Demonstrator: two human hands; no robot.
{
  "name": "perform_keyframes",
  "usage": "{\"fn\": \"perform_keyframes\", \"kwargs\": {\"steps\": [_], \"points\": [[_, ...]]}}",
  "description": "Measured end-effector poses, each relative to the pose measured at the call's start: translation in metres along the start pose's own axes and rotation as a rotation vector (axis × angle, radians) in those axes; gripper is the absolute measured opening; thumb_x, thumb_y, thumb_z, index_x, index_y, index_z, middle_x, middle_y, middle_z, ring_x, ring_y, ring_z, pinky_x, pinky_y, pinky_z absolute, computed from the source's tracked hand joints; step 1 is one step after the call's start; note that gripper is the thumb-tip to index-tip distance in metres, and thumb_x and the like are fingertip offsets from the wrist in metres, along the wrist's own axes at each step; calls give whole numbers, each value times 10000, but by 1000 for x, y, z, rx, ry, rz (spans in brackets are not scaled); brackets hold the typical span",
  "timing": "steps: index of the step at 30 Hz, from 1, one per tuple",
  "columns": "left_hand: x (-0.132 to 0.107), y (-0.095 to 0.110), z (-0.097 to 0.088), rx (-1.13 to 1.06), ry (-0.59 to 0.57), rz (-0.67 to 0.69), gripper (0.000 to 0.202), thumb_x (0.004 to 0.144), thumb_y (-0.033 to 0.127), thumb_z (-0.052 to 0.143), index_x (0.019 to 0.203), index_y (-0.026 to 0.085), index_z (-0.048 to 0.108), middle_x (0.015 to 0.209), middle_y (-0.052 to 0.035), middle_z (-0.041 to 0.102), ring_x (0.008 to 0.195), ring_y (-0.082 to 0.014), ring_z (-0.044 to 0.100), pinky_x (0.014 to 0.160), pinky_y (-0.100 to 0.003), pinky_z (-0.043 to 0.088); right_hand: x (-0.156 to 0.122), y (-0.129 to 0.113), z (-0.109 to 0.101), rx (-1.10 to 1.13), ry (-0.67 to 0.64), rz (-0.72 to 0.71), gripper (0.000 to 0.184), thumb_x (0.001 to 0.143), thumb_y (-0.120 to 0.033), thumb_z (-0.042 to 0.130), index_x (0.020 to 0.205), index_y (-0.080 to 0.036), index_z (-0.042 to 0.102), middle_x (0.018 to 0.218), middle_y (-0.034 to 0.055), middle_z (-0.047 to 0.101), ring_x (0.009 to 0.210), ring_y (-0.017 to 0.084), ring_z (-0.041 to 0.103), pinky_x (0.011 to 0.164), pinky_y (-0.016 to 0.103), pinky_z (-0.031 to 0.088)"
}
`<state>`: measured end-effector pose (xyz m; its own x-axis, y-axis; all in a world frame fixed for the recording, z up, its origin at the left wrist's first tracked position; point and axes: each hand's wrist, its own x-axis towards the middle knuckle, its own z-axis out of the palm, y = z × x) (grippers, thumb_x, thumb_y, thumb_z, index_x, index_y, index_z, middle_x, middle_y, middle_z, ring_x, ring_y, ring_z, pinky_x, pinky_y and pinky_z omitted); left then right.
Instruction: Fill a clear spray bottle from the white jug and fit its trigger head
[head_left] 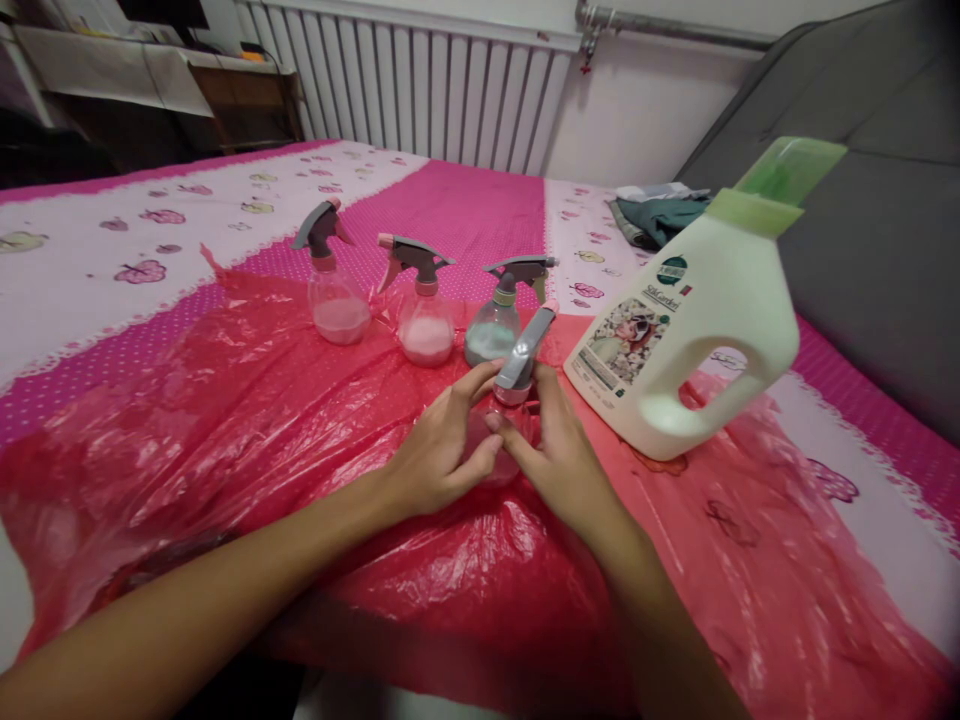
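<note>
Both of my hands are wrapped around a small spray bottle (516, 385) with a grey and pink trigger head, upright on a red plastic sheet (247, 400). My left hand (442, 440) grips its left side and my right hand (559, 440) its right, the thumbs close together in front. Much of the bottle's body is hidden by the fingers. Just behind it stands a spray bottle with greenish liquid (491, 330). Further left are two more spray bottles, one with pale pink liquid (426, 335) and one with pinkish liquid (340, 315).
A large pale detergent jug (690, 330) with a green cap stands tilted on the right. Behind it lie folded clothes (656, 215) on the patterned bedspread (487, 210). A grey headboard (847, 220) rises at the right; a radiator (420, 90) lines the back wall.
</note>
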<state>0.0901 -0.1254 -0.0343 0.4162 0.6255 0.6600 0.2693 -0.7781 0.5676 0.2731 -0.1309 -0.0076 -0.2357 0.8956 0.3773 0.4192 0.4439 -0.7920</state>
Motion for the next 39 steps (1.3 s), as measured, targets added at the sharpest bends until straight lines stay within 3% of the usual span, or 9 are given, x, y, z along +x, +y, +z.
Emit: {"fn": "perform_keyframes", "kwargs": {"steps": [4, 11, 20, 26, 31, 35, 39], "points": [[-2, -1, 0, 50, 15, 0, 746, 1021, 264, 581, 1662, 333, 206, 1622, -153, 497, 1398, -336, 599, 1140, -541, 515, 0, 0, -1, 1, -6, -1, 395, 1000, -445, 620, 1346, -295, 505, 1209, 94, 635, 1157, 333, 607, 1042, 613, 499], [1, 1, -1, 89, 17, 67, 600, 1025, 244, 572, 1589, 307, 376, 1427, -113, 658, 1278, -299, 664, 1072, -454, 536, 0, -1, -1, 3, -34, 21, 430, 1004, -386, 612, 1410, -317, 488, 1281, 90, 631, 1192, 324, 603, 1065, 599, 490], [-3, -3, 1, -53, 1, -64, 772, 1014, 273, 593, 1652, 299, 159, 1557, -192, 552, 1429, -379, 582, 1146, -591, 484, -3, 2, 4, 94, 61, 23, 496, 942, -416, 699, 1316, -301, 393, 1341, 105, 590, 1237, 290, 614, 1081, 561, 507], [-4, -4, 3, -42, 15, -37, 752, 1018, 266, 586, 1639, 307, 164, 1532, -189, 560, 1421, -370, 589, 1139, -592, 501, -1, -2, 2, 54, 22, 20, 569, 967, -412, 675, 1457, -313, 404, 1383, 116, 590, 1285, 315, 588, 1121, 592, 468], [-7, -5, 1, 22, 43, 11, 694, 1010, 268, 618, 1605, 337, 267, 1540, -139, 542, 1370, -334, 606, 1139, -552, 514, 0, -3, -1, -21, -13, 15, 426, 990, -427, 630, 1379, -284, 535, 1225, 105, 647, 1146, 327, 603, 1031, 598, 503], [-5, -3, -1, 32, 10, 13, 600, 1023, 261, 591, 1571, 334, 358, 1471, -113, 614, 1315, -317, 635, 1117, -512, 524, -1, -3, 0, 2, 2, 28, 389, 987, -401, 632, 1341, -284, 521, 1283, 107, 645, 1205, 330, 600, 1081, 620, 476], [-5, -4, 2, -31, 25, -25, 664, 1022, 274, 598, 1598, 314, 271, 1514, -147, 580, 1372, -337, 614, 1133, -545, 507, -2, -1, 2, 66, 38, 33, 435, 957, -409, 684, 1301, -283, 449, 1327, 111, 613, 1226, 305, 618, 1085, 593, 503]]}}
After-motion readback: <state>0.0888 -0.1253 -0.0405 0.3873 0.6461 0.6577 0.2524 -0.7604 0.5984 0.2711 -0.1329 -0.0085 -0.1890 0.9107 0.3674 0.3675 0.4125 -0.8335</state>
